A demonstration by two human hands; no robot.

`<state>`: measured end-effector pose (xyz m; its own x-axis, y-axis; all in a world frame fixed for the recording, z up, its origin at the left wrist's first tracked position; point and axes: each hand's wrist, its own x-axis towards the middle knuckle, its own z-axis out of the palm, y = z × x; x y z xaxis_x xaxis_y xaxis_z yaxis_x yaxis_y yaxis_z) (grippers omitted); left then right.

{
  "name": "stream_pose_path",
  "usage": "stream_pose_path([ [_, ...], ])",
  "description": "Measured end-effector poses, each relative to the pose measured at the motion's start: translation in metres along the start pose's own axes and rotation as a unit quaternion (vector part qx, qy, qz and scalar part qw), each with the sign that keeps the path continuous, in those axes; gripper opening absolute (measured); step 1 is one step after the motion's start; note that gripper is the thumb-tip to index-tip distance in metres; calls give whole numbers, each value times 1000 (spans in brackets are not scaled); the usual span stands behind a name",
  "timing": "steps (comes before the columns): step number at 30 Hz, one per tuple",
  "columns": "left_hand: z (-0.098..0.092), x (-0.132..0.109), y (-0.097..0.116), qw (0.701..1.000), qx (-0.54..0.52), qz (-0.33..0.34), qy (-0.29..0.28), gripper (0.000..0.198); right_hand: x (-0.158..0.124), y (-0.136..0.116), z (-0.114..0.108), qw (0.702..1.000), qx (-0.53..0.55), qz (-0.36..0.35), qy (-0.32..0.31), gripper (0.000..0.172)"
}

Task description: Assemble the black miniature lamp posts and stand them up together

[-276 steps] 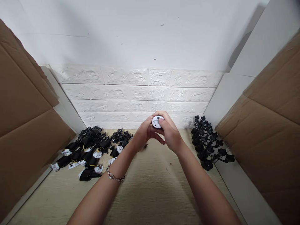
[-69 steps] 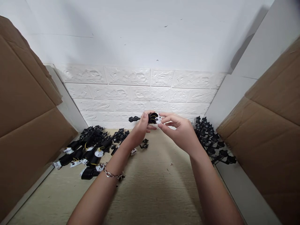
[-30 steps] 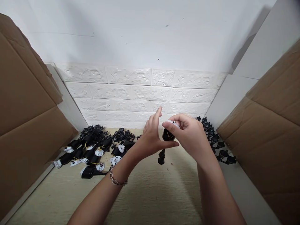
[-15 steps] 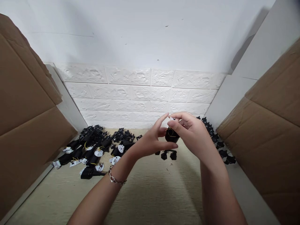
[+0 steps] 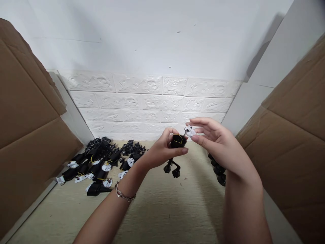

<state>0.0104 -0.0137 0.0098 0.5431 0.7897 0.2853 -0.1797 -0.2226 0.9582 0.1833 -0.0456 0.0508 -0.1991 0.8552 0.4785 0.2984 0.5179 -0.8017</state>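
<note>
Pinching the small white plastic disc [image 5: 191, 131], the right hand [image 5: 216, 139] now holds it farther from the black cylindrical plastic cup [image 5: 177, 144] gripped by the left hand [image 5: 162, 149] near the frame's centre; the mouth, showing yellow wire [image 5: 179, 142], remains uncovered.

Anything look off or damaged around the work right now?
Nothing major. Small brownish specks show near the middle of the tabletop, too small to identify. The cardboard on the left has a ragged, torn-looking edge. The held black part and white piece show no clear damage.
</note>
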Motion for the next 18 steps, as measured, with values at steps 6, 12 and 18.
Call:
stream_pose_path([
  [6,-4,3,2,999,11,31,-25,38,0,1,-5,998,25,-18,-62,27],
  [12,-11,0,5,999,15,26,-33,41,-2,1,-11,996,22,-19,-80,28],
  [18,-12,-6,11,991,120,20,-55,33,-3,1,-9,995,-11,-6,-97,30],
])
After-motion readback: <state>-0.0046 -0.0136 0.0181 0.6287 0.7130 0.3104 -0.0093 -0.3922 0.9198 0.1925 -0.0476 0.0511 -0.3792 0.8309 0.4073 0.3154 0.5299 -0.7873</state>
